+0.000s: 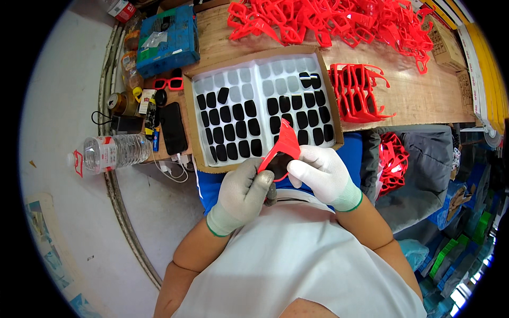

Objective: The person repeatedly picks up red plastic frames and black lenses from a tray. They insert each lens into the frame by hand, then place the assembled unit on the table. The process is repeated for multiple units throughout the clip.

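Between my gloved hands is a red sunglasses frame [287, 144], tilted up, with a dark lens [278, 164] showing in it. My left hand [245, 190], in a glove with grey-stained fingers, pinches the frame's left side. From the other side my right hand [324, 172], in a white glove, grips it with thumb and fingers near the lens. Just beyond them lies a shallow cardboard box [197, 117] with a white lens tray in it. Rows of black lenses [228, 131] fill its nearer pockets; most far pockets hold no black lens.
Red frames lie heaped [328, 21] at the back, with stacked red sunglasses [358, 95] right of the box. More red frames fill a grey-lined container [392, 164] at right. To the left are a phone [173, 129], a water bottle [114, 153] and a blue metal box [168, 40].
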### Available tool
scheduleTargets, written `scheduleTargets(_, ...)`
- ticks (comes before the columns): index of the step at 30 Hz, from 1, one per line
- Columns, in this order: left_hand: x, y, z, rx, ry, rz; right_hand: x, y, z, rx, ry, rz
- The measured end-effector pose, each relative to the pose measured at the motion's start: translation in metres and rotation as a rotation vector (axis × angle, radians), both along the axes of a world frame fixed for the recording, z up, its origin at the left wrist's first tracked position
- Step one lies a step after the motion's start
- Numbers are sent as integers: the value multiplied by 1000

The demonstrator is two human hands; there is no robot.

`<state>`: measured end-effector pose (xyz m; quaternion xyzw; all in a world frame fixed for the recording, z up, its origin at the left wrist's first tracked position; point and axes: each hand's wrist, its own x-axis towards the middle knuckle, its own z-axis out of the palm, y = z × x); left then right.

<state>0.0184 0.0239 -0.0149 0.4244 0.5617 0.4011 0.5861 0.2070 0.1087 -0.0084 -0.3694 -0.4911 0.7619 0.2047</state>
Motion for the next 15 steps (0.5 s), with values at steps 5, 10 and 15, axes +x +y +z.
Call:
scheduleTargets(5,-5,1,2,-11,-84,-74,2,-3,-11,-59,43,-20)
scheduleTargets(10,-13,4,5,-75,-137,-175,1,-4,-20,-164,111,-55)
scheduleTargets(15,-10,4,8,-52,-77,-134,-5,-5,-20,-152,147,-82)
